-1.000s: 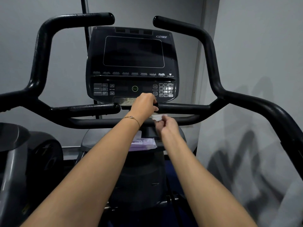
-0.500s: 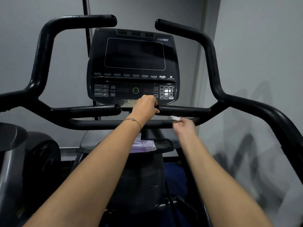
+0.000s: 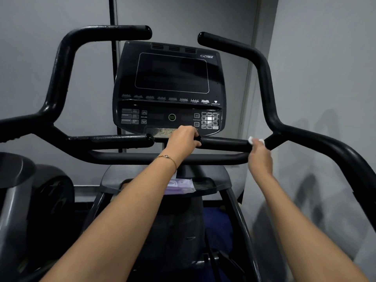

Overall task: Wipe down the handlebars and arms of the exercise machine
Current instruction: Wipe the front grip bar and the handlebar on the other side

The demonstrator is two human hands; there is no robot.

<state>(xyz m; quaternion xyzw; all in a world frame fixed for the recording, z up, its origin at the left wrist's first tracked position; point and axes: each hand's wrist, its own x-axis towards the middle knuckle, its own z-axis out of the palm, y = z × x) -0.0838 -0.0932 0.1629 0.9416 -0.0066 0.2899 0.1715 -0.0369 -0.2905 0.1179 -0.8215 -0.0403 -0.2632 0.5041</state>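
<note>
The black exercise machine fills the view, with a right inner handlebar (image 3: pixel 223 142) running level below the console (image 3: pixel 171 86). My left hand (image 3: pixel 182 140) grips the inner end of that bar. My right hand (image 3: pixel 260 153) wraps a small white wipe (image 3: pixel 252 140) around the same bar near its outer joint, where the right arm (image 3: pixel 264 78) rises. The left inner handlebar (image 3: pixel 114 139) and the left arm (image 3: pixel 61 68) stand untouched.
A purple packet (image 3: pixel 180 186) lies on the grey tray (image 3: pixel 207 186) under the crossbar (image 3: pixel 132 158). Another machine's dark housing (image 3: pixel 30 200) stands at the left. A grey wall (image 3: pixel 325 78) is close on the right.
My right hand with the wipe has slid rightward along the right inner handlebar, from near the middle to its outer joint. My left hand has kept its grip.
</note>
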